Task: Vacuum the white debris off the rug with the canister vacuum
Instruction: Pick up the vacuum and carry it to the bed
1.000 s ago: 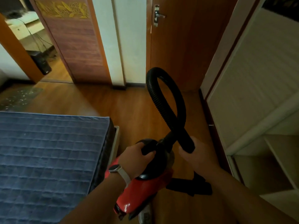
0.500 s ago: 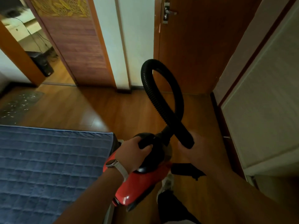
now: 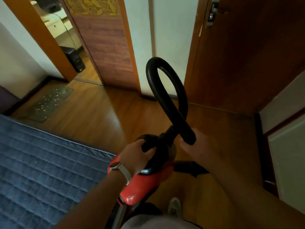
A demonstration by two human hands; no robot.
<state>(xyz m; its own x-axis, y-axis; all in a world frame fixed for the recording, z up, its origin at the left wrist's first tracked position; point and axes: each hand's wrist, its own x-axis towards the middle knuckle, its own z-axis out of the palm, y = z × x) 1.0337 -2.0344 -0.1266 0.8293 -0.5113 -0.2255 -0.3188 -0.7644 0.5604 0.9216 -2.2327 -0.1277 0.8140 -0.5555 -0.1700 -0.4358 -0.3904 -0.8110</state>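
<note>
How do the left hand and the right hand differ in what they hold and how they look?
The left hand grips the black handle of the red canister; the right hand holds the end of the black hose. The left hand's wrist wears a watch; the right hand's wrist is bare. Both hold parts of one vacuum.

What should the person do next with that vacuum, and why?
Probably carry the canister vacuum forward-left to the rug. The left hand grips its handle and the right hand holds the hose, but the white debris lies far off near the doorway, past the blue mattress.
</note>
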